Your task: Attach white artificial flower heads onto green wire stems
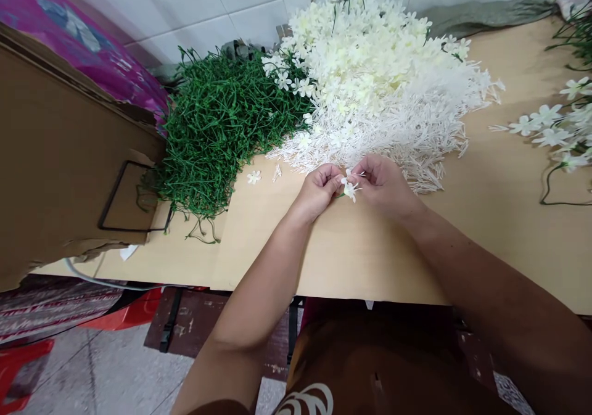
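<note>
Pinching a small white flower [350, 189] over the desk [361, 254], the fingers [333, 184] of the left hand [320, 188] and right hand [380, 180] are closed on it, near the pile of white stamens [416, 122]. Its thin petals [352, 195] could perhaps bend, if the fingers press too strongly.

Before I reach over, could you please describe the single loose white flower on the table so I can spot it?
On the table, find the pile of green stems left of the white heap. Between that pile and the left hand lies the flower. Unlike those massed in the heap, it lies singly, with a few white sticks beside it.
</note>
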{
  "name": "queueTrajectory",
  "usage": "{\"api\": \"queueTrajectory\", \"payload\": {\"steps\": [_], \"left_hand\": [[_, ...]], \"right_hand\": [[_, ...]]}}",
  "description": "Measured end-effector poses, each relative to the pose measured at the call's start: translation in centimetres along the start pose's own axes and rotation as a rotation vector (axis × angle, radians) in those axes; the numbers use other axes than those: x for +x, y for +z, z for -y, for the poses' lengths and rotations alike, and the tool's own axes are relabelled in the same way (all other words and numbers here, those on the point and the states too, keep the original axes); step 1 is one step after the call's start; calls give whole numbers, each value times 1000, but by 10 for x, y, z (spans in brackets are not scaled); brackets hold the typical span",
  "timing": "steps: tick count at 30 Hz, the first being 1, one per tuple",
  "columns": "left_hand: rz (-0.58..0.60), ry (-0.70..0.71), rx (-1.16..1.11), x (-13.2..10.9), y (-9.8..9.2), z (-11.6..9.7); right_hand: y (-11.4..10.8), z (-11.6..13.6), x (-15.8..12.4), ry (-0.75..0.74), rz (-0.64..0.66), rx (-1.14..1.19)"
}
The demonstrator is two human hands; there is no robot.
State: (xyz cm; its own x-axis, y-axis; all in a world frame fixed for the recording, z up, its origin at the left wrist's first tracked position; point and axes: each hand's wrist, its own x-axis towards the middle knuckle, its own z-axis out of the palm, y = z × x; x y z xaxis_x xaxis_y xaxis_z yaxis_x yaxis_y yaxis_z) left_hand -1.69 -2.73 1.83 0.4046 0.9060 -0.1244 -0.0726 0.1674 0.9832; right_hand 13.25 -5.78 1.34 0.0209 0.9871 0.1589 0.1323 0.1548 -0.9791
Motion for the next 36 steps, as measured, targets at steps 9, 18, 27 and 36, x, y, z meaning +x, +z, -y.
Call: {"api": "queueTrajectory", "payload": {"steps": [9,18,27,36], "left_hand": [[49,-10,18,1,-2,0],[32,-50,-13,3,0,0],[78,-18,-33,1,-2,-4],[74,-32,8,1,-2,-3]], "right_hand": [[4,6,-3,26,9,44],[-1,4,0,169,48,309],[-11,10,2,336,156,664],[-8,11,2,340,148,593]]}}
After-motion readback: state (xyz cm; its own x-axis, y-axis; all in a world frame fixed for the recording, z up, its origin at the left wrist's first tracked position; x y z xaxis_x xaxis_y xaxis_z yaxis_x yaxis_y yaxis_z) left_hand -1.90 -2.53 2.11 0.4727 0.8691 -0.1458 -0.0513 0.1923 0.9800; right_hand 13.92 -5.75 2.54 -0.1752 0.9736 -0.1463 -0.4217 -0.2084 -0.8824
